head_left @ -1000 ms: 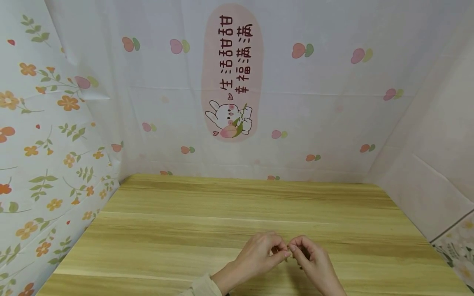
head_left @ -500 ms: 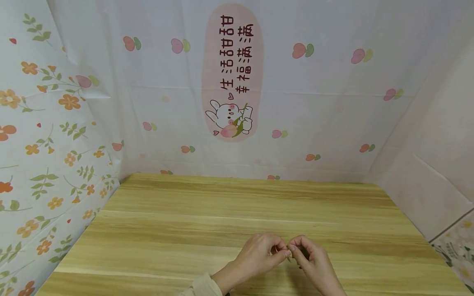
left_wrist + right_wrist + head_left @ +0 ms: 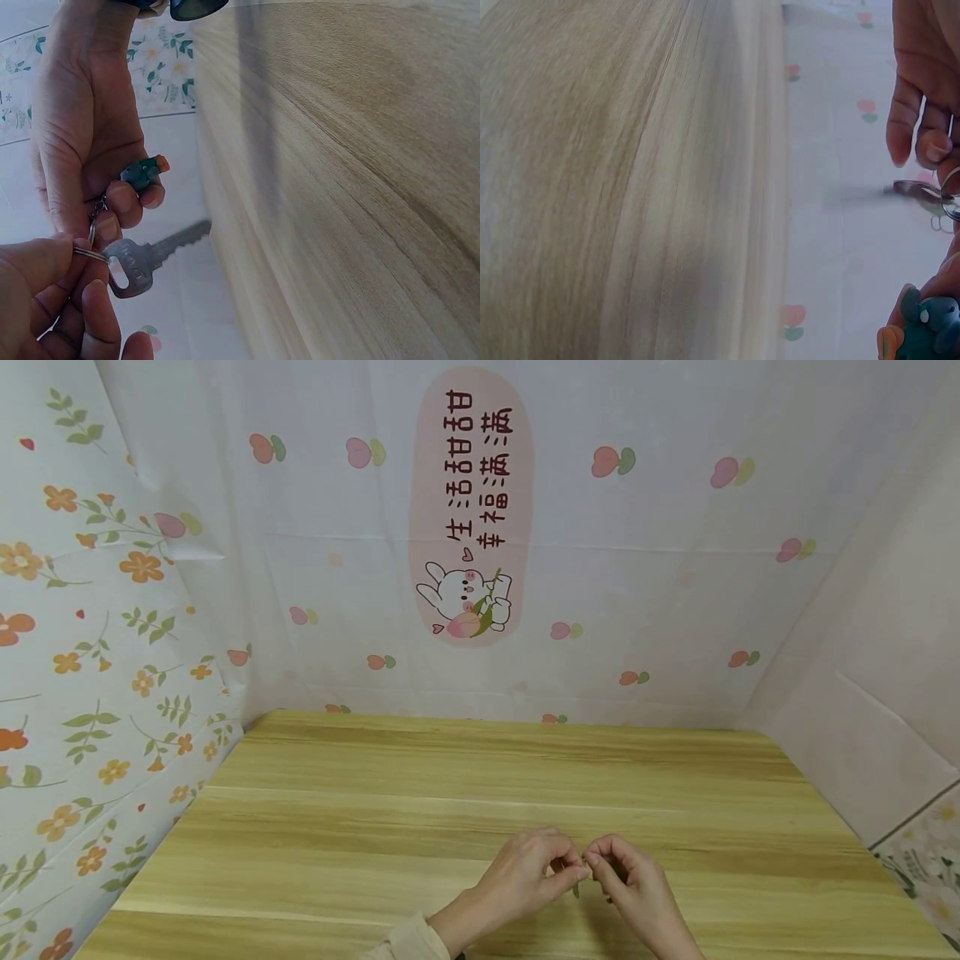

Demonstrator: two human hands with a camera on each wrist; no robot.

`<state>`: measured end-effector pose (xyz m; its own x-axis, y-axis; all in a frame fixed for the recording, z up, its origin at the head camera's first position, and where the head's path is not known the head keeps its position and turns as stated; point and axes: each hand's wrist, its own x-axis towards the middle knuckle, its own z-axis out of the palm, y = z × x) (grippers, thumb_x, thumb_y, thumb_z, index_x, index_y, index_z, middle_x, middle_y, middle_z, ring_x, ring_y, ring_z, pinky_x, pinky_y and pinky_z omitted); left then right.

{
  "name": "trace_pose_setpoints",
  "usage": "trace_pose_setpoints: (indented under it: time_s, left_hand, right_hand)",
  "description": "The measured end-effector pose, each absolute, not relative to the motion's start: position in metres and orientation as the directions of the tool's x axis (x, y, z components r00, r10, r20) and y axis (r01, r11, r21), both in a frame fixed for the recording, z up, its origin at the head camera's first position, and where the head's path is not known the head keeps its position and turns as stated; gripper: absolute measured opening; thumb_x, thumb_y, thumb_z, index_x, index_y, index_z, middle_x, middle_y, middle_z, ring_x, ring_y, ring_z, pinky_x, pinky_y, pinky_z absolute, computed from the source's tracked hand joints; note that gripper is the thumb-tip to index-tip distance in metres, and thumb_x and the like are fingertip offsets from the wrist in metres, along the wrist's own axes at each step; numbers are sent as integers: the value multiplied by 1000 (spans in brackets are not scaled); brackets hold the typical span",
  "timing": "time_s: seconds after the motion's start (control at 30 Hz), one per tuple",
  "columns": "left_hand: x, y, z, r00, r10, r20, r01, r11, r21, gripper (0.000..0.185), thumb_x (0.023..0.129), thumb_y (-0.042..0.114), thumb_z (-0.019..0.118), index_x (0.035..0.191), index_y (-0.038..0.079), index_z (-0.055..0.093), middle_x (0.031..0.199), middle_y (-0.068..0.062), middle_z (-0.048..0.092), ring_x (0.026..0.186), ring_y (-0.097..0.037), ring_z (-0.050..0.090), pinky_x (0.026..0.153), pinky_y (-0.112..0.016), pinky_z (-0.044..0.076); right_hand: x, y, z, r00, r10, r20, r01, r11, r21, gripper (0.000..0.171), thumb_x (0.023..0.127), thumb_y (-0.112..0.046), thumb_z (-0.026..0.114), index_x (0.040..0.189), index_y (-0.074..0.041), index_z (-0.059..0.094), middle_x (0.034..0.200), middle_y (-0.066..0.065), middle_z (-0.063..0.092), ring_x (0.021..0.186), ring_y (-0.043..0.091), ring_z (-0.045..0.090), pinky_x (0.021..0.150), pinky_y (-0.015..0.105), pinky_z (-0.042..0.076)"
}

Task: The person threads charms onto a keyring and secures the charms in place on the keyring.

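In the head view, my left hand [image 3: 528, 870] and right hand [image 3: 636, 883] meet fingertip to fingertip low over the table. My left thumb and fingers pinch a metal split ring [image 3: 91, 255], seen in the left wrist view. From that ring hangs a silver key [image 3: 136, 264], its toothed blade pointing away from the fingers. My right fingers grip the ring's other side, where a short chain [image 3: 98, 206] joins it. A small teal figurine charm with orange parts [image 3: 930, 330] rests against my curled right fingers. The key is blurred in the right wrist view.
The wood-grain table [image 3: 420, 793] spreads beneath both hands. A white printed cloth [image 3: 645, 568] rises behind it, and a flowered cloth [image 3: 112, 693] stands along the left side. Another pale covering [image 3: 862, 693] lines the right.
Both hands keep almost the same place and hold on the ring. Below the fingertips, the key has swung slightly and now hangs a little lower and more to the left.
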<state>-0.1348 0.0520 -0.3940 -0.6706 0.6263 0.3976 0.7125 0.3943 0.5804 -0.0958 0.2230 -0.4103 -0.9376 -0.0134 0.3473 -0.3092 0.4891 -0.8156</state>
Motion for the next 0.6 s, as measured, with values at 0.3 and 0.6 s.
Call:
trace_pose_setpoints:
  time_s: [0.3, 0.6]
  left_hand:
    - [-134, 53, -394, -699, 624, 349, 675, 417, 608, 14, 89, 24, 65, 77, 18, 69, 75, 14, 61, 64, 10, 45, 55, -7, 37]
    - [-135, 53, -395, -702, 611, 368, 679, 417, 603, 16, 89, 24, 65, 75, 17, 68, 72, 14, 59, 62, 10, 43, 54, -7, 36]
  right_hand:
    - [-96, 224, -412, -927, -30, 375, -339, 501, -796, 12, 90, 0, 58, 82, -9, 60, 63, -1, 51, 52, 2, 43, 43, 22, 39]
    - [-95, 223, -414, -916, -32, 399, -358, 513, -780, 12, 89, 2, 58, 83, -9, 60, 64, -4, 49, 51, 2, 42, 42, 21, 37]
